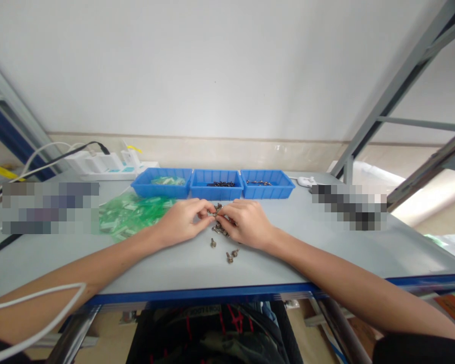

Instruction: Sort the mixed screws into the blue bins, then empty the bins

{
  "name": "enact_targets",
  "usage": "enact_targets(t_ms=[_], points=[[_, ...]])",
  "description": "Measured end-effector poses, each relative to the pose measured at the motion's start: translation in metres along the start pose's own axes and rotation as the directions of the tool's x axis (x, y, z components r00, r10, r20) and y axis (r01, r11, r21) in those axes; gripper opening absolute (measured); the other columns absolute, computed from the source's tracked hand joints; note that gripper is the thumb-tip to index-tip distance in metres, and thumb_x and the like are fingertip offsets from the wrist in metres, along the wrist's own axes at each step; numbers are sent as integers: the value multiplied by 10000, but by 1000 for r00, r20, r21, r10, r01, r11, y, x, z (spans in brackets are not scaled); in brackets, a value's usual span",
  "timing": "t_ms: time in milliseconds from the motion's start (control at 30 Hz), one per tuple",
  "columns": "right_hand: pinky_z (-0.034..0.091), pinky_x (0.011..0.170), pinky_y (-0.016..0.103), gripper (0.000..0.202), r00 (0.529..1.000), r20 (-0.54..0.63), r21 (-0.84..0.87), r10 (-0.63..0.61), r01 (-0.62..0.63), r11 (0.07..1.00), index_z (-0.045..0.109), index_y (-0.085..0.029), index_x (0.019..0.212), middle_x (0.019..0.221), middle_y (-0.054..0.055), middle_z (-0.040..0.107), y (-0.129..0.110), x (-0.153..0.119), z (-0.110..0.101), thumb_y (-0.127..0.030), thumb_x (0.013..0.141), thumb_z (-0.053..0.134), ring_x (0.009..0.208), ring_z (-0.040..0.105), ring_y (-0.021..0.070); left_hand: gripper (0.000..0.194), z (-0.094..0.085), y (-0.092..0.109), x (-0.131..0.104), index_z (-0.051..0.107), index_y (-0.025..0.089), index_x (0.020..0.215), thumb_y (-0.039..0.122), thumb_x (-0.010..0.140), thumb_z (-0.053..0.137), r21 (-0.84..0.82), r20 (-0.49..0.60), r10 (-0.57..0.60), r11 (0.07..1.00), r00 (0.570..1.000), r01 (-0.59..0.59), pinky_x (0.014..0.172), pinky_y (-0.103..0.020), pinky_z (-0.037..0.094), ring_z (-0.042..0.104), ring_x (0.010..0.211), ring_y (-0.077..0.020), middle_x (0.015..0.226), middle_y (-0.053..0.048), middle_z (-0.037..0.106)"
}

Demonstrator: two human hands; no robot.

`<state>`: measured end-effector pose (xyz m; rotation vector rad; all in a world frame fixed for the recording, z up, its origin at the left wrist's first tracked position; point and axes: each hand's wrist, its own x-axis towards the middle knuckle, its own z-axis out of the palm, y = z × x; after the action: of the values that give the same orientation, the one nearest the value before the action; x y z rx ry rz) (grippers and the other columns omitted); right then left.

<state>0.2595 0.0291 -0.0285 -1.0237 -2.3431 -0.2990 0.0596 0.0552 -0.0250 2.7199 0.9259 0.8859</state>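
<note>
My left hand (pixel 185 218) and my right hand (pixel 249 222) meet fingertip to fingertip above the middle of the table. Both are closed in a pinch, and a small metal screw shows between their tips, partly covered by the fingers. Under and around the fingers lies a small pile of metal screws (pixel 219 229), some of it hidden by my right hand. Closer to the front edge are a single screw (pixel 213 243) and two more, one of them a short screw with a wide head (pixel 229 258).
Behind my hands stand three blue bins: the left bin (pixel 161 190) holds pale green pieces, the middle bin (pixel 216 192) dark screws, the right bin (pixel 269 191) coppery parts. A green plastic bag (pixel 131 217) lies by my left forearm. A white power strip (pixel 106 167) with cables sits back left.
</note>
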Motion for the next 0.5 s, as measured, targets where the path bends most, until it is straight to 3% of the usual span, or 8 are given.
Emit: enact_targets(t_ms=[167,367,500], points=[[259,556,256,257,998,-53,-2,17,-18,1000,576,-166,659,603,12,605,2,1,-1,-275,883,514,561,490,124,131,-1,0,1,591,181,916,275,856,523,-15,-15,-15,1000,1000,15,653,-240,449,606,676,-127,716,18,636],[324,575,234,112,995,-77,98,58,-50,994,616,-152,885,685,20,639,4,-4,-1,-224,871,531,589,534,127,126,2,4,7,587,184,877,292,854,526,-33,-10,-18,999,1000,18,649,-253,440,595,671,-137,693,19,627],[344,571,228,103,997,-56,166,54,-44,985,599,-153,853,694,22,637,5,-8,-2,-203,883,515,575,528,121,132,4,7,8,589,181,879,290,863,516,-56,4,-3,998,1000,3,646,-253,433,596,669,-137,703,15,636]])
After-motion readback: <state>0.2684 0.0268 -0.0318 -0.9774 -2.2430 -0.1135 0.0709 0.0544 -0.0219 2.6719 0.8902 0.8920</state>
